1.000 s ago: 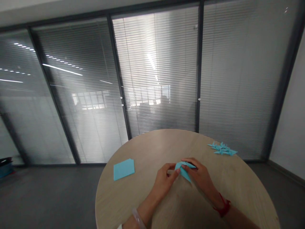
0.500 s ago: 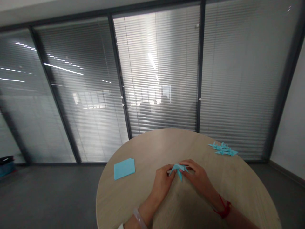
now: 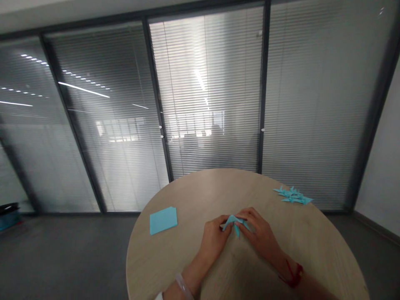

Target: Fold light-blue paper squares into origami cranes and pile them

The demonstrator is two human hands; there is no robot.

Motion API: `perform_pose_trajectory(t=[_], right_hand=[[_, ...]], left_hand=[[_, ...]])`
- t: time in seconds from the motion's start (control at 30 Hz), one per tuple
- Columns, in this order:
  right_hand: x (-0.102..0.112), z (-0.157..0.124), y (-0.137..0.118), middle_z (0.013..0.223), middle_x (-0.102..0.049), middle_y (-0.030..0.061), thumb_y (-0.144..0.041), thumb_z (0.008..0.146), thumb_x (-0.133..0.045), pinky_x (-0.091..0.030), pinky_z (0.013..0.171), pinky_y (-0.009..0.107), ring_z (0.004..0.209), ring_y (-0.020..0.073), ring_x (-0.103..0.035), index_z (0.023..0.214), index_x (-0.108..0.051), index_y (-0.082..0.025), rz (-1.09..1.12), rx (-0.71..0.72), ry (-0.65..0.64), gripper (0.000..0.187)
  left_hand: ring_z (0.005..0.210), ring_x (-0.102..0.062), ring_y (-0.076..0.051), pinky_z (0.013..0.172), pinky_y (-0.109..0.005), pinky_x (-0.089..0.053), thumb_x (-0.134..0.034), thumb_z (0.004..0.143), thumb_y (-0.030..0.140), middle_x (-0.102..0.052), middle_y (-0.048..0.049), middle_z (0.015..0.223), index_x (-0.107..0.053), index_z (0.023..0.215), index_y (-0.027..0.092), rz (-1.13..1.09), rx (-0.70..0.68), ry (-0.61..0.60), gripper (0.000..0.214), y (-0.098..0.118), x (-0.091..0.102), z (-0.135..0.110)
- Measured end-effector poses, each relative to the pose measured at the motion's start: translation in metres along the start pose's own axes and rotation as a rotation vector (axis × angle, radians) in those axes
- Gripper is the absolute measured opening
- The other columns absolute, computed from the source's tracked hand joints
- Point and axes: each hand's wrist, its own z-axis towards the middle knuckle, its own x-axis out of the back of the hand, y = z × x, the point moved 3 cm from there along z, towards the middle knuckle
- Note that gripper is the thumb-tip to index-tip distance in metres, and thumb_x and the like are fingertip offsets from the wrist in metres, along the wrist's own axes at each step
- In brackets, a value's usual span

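Folded paper (image 3: 231,218): my left hand (image 3: 214,237) and right hand (image 3: 262,231) are covering its sides.
Blue pile (image 3: 293,195): pieces are overlapping, hiding their number.
My forearms (image 3: 194,271): the bottom edge is cutting both.
Round table (image 3: 200,196): its near side is also running out of view.
Dark-rimmed container (image 3: 9,218): the left edge is cutting it.
Blinds (image 3: 206,75): shapes there are looking blurred.

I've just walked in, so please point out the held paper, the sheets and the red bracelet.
Held paper (image 3: 231,219), head view: its upper part.
Sheets (image 3: 163,221), head view: top face.
Red bracelet (image 3: 296,276), head view: band.
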Motion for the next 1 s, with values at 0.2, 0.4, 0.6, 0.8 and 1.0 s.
perform_pose_trajectory(t=[0.2, 0.4, 0.6, 0.8, 1.0], right_hand=[[-0.001, 0.000, 0.001, 0.092, -0.062, 0.0062, -0.028, 0.091, -0.051, -0.054, 0.079, 0.036, 0.087, 0.0203, -0.061, 0.098, -0.065, -0.024, -0.016, 0.014, 0.010, 0.016], [0.001, 0.001, -0.003, 0.092, -0.063, 0.0063, -0.029, 0.090, -0.053, -0.054, 0.079, 0.037, 0.086, 0.0208, -0.062, 0.098, -0.068, -0.025, -0.005, -0.018, -0.024, 0.017], [0.001, 0.001, -0.003, 0.092, -0.064, 0.0063, -0.028, 0.089, -0.053, -0.054, 0.078, 0.037, 0.086, 0.0214, -0.061, 0.102, -0.068, -0.028, 0.018, 0.007, -0.013, 0.020], [-0.005, -0.003, -0.006, 0.101, -0.063, 0.0067, -0.027, 0.086, -0.057, -0.054, 0.083, 0.038, 0.092, 0.0213, -0.061, 0.109, -0.065, -0.027, -0.029, 0.022, -0.049, 0.024], [-0.008, -0.005, -0.015, 0.119, -0.057, 0.0107, -0.028, 0.090, -0.052, -0.049, 0.096, 0.041, 0.111, 0.0225, -0.053, 0.128, -0.053, -0.024, -0.080, 0.086, -0.107, 0.039]], left_hand=[[0.071, -0.068, -0.019, 0.064, -0.027, -0.055, -0.051, 0.084, 0.037, -0.074, -0.0084, 0.091, -0.071, 0.101, 0.015, -0.223, 0.099, -0.053, 0.035, -0.009, -0.009, 0.002], [0.071, -0.065, -0.020, 0.062, -0.028, -0.055, -0.051, 0.084, 0.044, -0.073, -0.0079, 0.085, -0.074, 0.095, 0.014, -0.300, 0.099, -0.037, 0.040, -0.013, -0.010, 0.002], [0.066, -0.064, -0.019, 0.058, -0.027, -0.053, -0.051, 0.082, 0.048, -0.073, -0.0063, 0.079, -0.075, 0.090, 0.015, -0.278, 0.113, -0.027, 0.042, -0.011, -0.008, 0.002], [0.064, -0.061, -0.018, 0.058, -0.026, -0.051, -0.053, 0.079, 0.049, -0.070, -0.0053, 0.072, -0.075, 0.079, 0.013, -0.321, 0.152, 0.007, 0.042, -0.013, -0.005, 0.004], [0.062, -0.056, -0.017, 0.059, -0.026, -0.048, -0.052, 0.076, 0.062, -0.061, -0.0029, 0.061, -0.069, 0.068, 0.011, -0.420, 0.170, 0.060, 0.054, -0.016, -0.002, 0.008]])
